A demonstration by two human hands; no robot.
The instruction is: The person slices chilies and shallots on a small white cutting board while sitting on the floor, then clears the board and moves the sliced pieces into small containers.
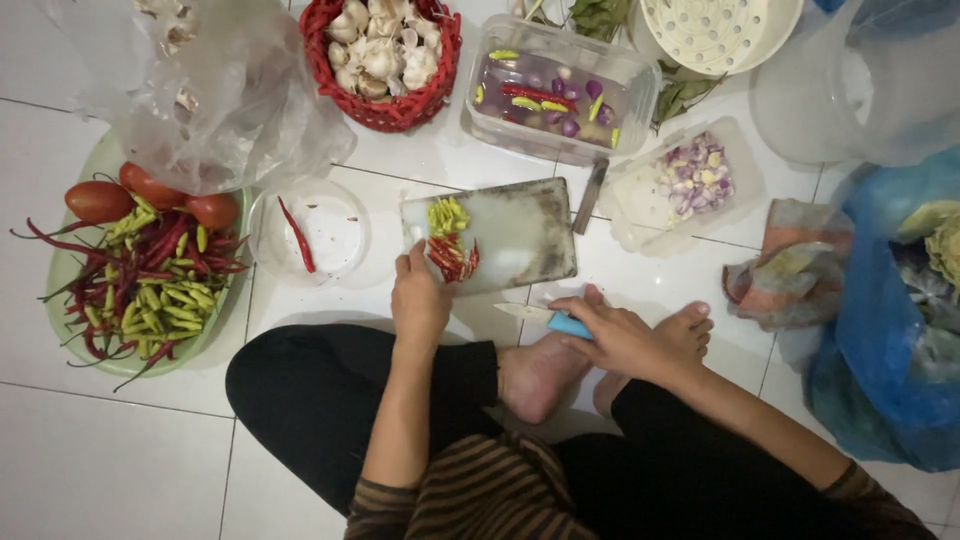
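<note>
**Red and green chillies on cutting board**

Left hand [420, 300] pressing red chillies [452, 258] onto cutting board [520, 235] — green chillies [447, 214] just beyond. Right hand [618, 335] closed around blue-handled knife [545, 318], blade clear of board, above feet.

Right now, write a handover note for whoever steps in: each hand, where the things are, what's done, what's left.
Left hand: rests on the cutting board, fingers at the red chilies; grip not closed on anything.
Right hand: grip closed on the knife, blade off the board, above the floor.
Done: small piles of green chilies and red chilies lie on the board.
Left: the green tray holds many whole chilies and tomatoes; one red chili sits in the round bowl.
</note>
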